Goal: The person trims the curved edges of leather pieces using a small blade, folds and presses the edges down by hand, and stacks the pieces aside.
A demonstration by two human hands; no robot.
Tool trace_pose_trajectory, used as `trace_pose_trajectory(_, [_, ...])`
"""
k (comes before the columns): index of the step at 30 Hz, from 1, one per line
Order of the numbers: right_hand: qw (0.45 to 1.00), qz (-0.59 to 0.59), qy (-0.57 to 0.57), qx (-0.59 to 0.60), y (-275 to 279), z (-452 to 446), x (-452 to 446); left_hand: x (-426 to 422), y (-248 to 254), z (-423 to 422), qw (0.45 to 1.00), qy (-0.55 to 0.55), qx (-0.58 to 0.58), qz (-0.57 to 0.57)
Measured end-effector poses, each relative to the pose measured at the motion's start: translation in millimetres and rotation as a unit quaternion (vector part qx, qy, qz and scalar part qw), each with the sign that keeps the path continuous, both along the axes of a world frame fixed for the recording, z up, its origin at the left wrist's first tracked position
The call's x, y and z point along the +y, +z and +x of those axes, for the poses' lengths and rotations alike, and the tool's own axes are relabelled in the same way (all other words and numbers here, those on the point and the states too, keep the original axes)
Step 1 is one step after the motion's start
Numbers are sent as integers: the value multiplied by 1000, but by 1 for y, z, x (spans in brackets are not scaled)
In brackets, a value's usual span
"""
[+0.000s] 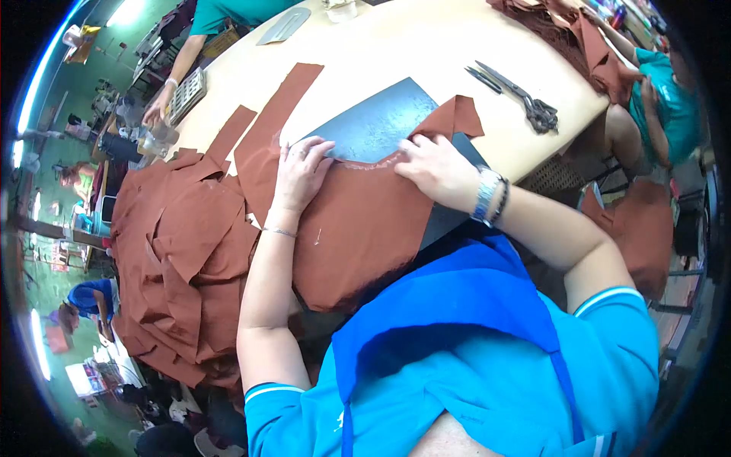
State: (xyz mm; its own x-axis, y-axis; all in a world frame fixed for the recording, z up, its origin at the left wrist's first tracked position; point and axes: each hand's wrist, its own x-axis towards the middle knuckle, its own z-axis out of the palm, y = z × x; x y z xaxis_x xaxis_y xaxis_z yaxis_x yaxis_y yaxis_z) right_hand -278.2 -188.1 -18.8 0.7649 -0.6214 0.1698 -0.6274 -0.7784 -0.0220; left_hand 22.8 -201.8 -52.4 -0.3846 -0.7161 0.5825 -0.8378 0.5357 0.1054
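A brown cloth piece point(358, 228) lies over a dark blue-grey board point(373, 122) at the table's near edge, its lower part reaching toward my apron. At the left end of its curved upper edge, my left hand point(303, 171) has its fingers bent onto the cloth. My right hand point(438, 167) pinches the same edge farther right, beside a folded-up flap of the cloth. A pale, rough line runs along the edge between my hands. Another long brown strip point(282, 114) extends up the table just left of the board.
A big heap of brown cloth point(183, 266) is at the left. Black scissors point(525, 99) lie at the right, near more brown cloth point(563, 38). A grey plate point(284, 26) lies at the far edge. People in green sit at the right and far left.
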Motion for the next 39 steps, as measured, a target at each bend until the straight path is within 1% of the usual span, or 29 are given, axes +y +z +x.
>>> trace_pose_trajectory(1, [999,-11,7,-33,0,-7,6,3,2,5,999,8,15,28])
trace_pose_trajectory(2, [992,60,-21,-106,8,-9,17,8,4,15,998,16,32,55])
trace_pose_trajectory(3, [988,76,-37,-129,3,-14,21,14,6,23,995,25,50,82])
trace_pose_trajectory(5, [972,113,-63,-194,-8,-18,19,32,10,38,994,28,6,107])
trace_pose_trajectory(6, [969,134,-49,-200,-6,-19,13,43,11,43,992,31,-16,121])
trace_pose_trajectory(7, [965,157,-35,-205,-3,-20,6,53,8,46,991,31,2,131])
trace_pose_trajectory(8, [961,179,-23,-210,-2,-20,-2,62,8,44,991,50,-13,123])
trace_pose_trajectory(9, [967,178,-14,-180,2,-21,-16,70,9,37,991,67,-28,114])
trace_pose_trajectory(10, [979,177,-31,-96,12,-24,-34,78,10,27,990,84,-42,107])
trace_pose_trajectory(12, [977,69,-60,-191,-5,-35,-90,95,18,-4,977,90,-26,190])
trace_pose_trajectory(14, [961,-90,-145,-219,23,-23,-98,111,34,-41,976,42,-28,213])
trace_pose_trajectory(15, [948,-135,-97,-272,23,-19,-99,117,30,-57,979,32,-26,198])
trace_pose_trajectory(16, [956,-99,-70,-266,21,-14,-96,123,26,-71,982,21,-24,184])
trace_pose_trajectory(18, [967,-18,-25,-252,11,-3,-76,133,22,-99,980,-14,30,197])
trace_pose_trajectory(19, [972,9,-20,-235,-2,-1,-66,136,19,-108,972,-46,75,218])
trace_pose_trajectory(20, [975,52,-10,-218,-11,0,-56,138,18,-109,977,-28,90,191])
trace_pose_trajectory(22, [979,20,5,-205,-37,-3,-47,132,19,-108,984,9,119,134])
trace_pose_trajectory(24, [977,41,5,-209,-36,-5,-44,126,25,-97,974,162,103,122])
trace_pose_trajectory(26, [974,57,5,-220,-29,-5,-42,113,17,-80,952,223,113,174])
trace_pose_trajectory(29, [963,65,69,-251,-20,3,-47,95,13,-72,937,170,156,262])
trace_pose_trajectory(32, [958,71,110,-255,-29,8,-51,87,5,-72,926,117,242,266])
trace_pose_trajectory(33, [963,54,118,-235,-32,8,-54,88,3,-73,917,110,272,271])
trace_pose_trajectory(35, [965,51,118,-230,-34,8,-56,92,0,-76,896,94,332,281])
trace_pose_trajectory(39, [966,50,114,-226,-36,8,-55,98,18,-75,843,139,395,338])
